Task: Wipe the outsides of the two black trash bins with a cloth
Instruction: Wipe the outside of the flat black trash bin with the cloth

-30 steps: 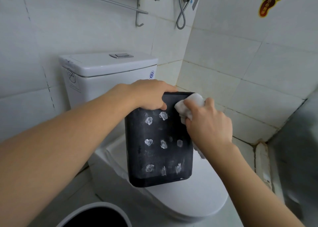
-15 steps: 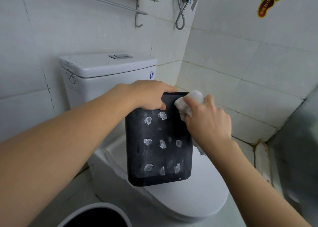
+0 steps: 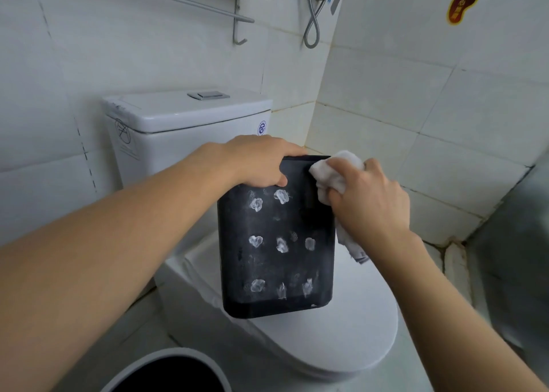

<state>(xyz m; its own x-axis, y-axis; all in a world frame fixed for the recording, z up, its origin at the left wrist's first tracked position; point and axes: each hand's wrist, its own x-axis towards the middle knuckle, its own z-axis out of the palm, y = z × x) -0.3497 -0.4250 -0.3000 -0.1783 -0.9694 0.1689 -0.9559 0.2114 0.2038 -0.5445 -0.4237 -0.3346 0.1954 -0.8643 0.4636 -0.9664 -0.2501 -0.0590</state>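
Left hand [image 3: 261,161] grips top edge of black bin [image 3: 276,237], fingers curled over rim; bin stands on closed toilet lid [image 3: 356,332]. Right hand [image 3: 368,201] clutches white cloth [image 3: 329,171] at upper right corner. White smears across face: wiping incomplete. Second bin [image 3: 166,371] below appears untouched.

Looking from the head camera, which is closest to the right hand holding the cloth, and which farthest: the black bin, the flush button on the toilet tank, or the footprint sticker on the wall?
From the right hand:
1. Black bin, right beside it on its left; the cloth touches the bin's top corner.
2. Flush button, up and to the left on the tank lid.
3. Footprint sticker, high on the right wall, farthest.
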